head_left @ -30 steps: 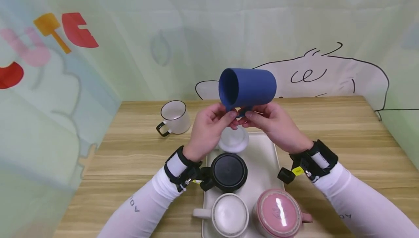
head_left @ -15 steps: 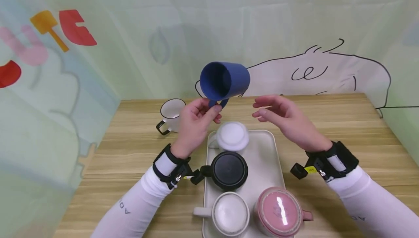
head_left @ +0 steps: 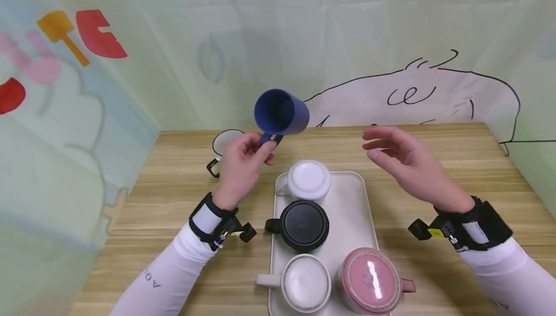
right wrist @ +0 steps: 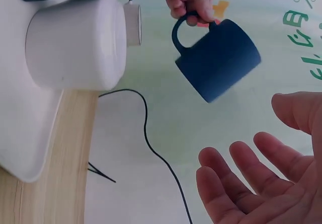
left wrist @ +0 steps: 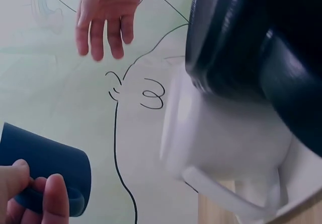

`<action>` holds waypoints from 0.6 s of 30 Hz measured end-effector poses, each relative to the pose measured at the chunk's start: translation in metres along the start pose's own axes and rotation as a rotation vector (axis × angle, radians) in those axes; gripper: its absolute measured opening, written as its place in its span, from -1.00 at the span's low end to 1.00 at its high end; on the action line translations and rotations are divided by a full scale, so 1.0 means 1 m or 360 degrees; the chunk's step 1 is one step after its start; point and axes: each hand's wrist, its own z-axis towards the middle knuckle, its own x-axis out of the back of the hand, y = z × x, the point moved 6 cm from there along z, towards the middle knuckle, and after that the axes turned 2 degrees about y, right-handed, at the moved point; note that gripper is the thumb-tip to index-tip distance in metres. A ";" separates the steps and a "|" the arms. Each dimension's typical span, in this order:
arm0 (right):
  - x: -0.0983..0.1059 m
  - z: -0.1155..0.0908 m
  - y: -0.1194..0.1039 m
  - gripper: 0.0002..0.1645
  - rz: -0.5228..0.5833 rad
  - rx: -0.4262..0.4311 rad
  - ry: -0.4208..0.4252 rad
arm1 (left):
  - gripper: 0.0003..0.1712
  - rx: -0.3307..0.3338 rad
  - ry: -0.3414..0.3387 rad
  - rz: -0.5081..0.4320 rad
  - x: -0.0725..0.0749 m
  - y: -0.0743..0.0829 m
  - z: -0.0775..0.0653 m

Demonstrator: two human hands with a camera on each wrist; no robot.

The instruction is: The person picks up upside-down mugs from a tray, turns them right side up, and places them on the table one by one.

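Note:
My left hand (head_left: pixel 241 169) pinches the handle of a blue mug (head_left: pixel 284 113), which hangs in the air on its side, mouth turned toward me and a little left. In the right wrist view the blue mug (right wrist: pixel 221 58) is tilted, with the left fingers at its handle. My right hand (head_left: pixel 404 161) hovers over the table's right side, fingers loosely bent and holding nothing. Below, on a pale tray (head_left: pixel 347 210), stand an upside-down white mug (head_left: pixel 309 181), a black mug (head_left: pixel 305 226), a white-grey mug (head_left: pixel 306 283) and a pink mug (head_left: pixel 370 281).
Behind my left hand stands a white mug with a black rim (head_left: pixel 226 141), partly covered by that hand. The wooden table (head_left: pixel 434 152) meets a printed curtain (head_left: pixel 347 41) at the back.
Both hands were at the blue mug; the right hand has let go and moved right. The left hand has carried the mug left and slightly down, its mouth turning more toward me.

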 end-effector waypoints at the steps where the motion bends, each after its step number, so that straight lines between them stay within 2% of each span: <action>1: 0.002 -0.002 0.000 -0.54 -0.0020 0.0014 0.0007 | -0.88 0.0019 0.0008 0.0016 0.002 -0.001 -0.001; 5: 0.009 -0.009 0.000 -0.49 -0.0175 0.0073 0.0024 | -0.85 0.0069 0.0045 0.0100 0.010 -0.006 -0.004; 12: 0.018 -0.022 0.001 -0.32 -0.0618 0.0281 -0.0009 | -0.82 0.0110 0.0089 0.0244 0.021 -0.015 -0.008; 18: 0.018 -0.034 0.009 -0.23 -0.0721 0.0242 -0.0128 | -0.81 0.0205 0.0094 0.0308 0.025 -0.027 -0.012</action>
